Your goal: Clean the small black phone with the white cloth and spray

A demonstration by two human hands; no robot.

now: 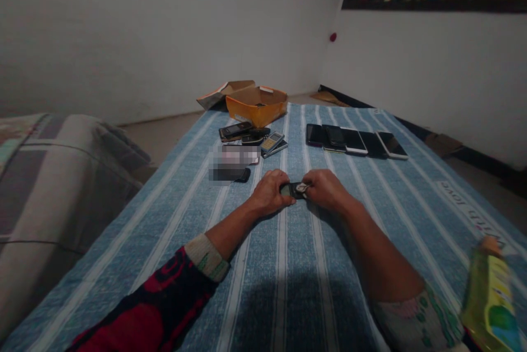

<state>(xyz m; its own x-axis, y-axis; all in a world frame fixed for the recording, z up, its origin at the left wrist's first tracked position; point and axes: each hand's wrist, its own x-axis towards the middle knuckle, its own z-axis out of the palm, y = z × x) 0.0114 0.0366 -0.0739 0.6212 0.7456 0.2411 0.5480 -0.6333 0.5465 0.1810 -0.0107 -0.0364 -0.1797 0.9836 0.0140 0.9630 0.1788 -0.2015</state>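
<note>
Both my hands meet in the middle of a blue striped bedspread (280,286). My left hand (268,193) and my right hand (325,190) grip a small black mobile phone (293,190) from either side, and a white bit shows at its right end. The fingers hide most of it. Beyond my left hand lies a black phone (233,175), partly blurred, and a blurred item (233,155) sits just past it. A cluster of keypad phones (251,137) lies farther on, and a row of smartphones (354,142) lies to the right.
An orange cardboard box (256,104) with open flaps stands at the bedspread's far end, against white walls. A grey cushioned seat (61,198) fills the left side. A green printed packet (489,302) shows blurred at the lower right.
</note>
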